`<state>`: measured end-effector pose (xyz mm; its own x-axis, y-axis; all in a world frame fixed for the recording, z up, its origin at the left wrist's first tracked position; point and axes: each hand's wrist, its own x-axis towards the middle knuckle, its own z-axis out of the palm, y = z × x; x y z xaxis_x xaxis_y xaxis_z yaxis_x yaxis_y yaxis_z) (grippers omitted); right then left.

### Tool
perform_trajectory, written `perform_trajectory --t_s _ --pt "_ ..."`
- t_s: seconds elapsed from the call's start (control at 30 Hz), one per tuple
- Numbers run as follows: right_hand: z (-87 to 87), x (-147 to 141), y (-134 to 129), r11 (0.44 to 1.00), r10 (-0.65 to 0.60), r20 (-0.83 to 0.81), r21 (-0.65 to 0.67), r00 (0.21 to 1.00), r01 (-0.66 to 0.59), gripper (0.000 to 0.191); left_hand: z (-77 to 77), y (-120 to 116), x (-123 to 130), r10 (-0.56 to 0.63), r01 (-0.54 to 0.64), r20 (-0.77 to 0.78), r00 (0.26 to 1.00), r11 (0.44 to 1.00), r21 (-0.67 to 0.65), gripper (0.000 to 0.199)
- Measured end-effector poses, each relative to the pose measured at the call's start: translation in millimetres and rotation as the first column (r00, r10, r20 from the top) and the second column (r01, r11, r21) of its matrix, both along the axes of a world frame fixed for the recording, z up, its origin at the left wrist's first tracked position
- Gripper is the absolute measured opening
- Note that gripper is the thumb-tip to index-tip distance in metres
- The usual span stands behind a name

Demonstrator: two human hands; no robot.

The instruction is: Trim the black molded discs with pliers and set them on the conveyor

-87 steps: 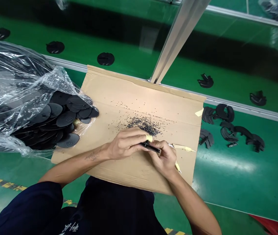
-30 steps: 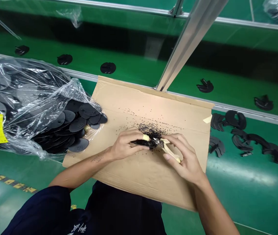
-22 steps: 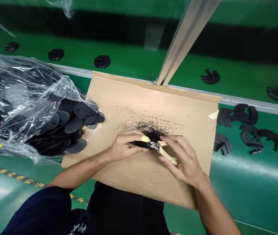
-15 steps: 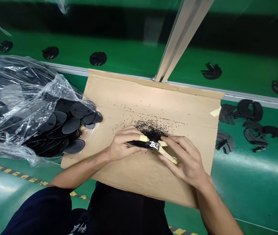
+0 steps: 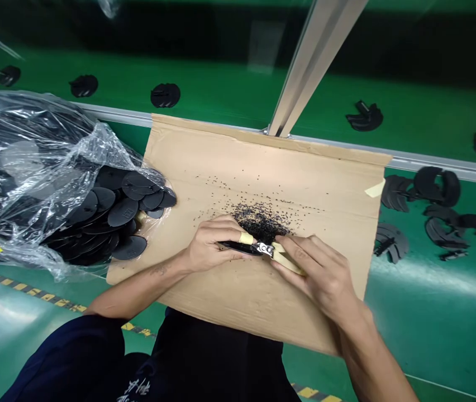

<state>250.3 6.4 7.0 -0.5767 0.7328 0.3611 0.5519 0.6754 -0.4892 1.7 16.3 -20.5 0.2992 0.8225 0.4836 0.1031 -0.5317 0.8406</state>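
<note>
Between the thumb and fingers of my left hand [image 5: 213, 244] is a thin black disc [image 5: 241, 247], tilted so that mostly its edge shows. Pale tape wraps one finger of that hand. My right hand [image 5: 319, 271] is closed round the cream handles of a pair of nippers [image 5: 266, 249]. Their metal jaws meet the disc's right edge; whether they bite into it I cannot tell. Just beyond the hands lies a pile of tiny black clippings [image 5: 263, 223], scattered outward over a cardboard sheet [image 5: 238, 301].
At left, a clear plastic bag [image 5: 108, 142] spills many black discs [image 5: 123, 212] onto the cardboard's edge. Curved black parts [image 5: 437, 184] lie on the green surface at right. A metal post [image 5: 300, 72] rises behind the cardboard, and small black parts [image 5: 165, 95] are visible beyond the rail.
My right hand has squeezed the nippers' handles closer together. My left hand keeps the disc in nearly the same place. The view has shifted slightly.
</note>
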Motion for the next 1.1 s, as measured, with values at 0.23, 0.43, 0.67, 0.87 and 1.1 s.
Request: perform_trajectory --t_s 0.23,0.43,0.67,0.87,1.1 --pt "-0.5 -4.3 -1.9 0.953 -0.009 -0.217 -0.296 0.976 -0.057 0.029 2.1 1.3 4.0 -0.029 0.028 -0.010 1.000 1.000 -0.009 0.019" --pt "-8.2 -1.7 -1.1 0.991 -0.134 -0.078 -0.026 0.988 0.133 0.038 2.3 0.4 3.5 0.047 -0.048 -0.047 0.998 0.998 -0.029 0.024" --pt "-0.5 -8.5 -3.2 0.969 -0.187 0.129 0.184 0.974 0.162 0.033 0.3 -1.4 5.8 0.117 -0.119 -0.204 0.972 0.993 0.003 0.028" --pt "4.4 -4.6 -4.8 0.966 -0.244 0.152 0.121 0.958 0.227 0.032 4.0 -0.4 3.6 0.221 -0.228 -0.180 0.959 0.973 -0.018 0.020" --pt "12.3 -3.0 -6.0 0.971 -0.206 -0.087 -0.144 0.975 0.192 0.032 7.3 4.4 8.1 0.187 -0.189 -0.040 0.982 0.927 -0.324 0.025"
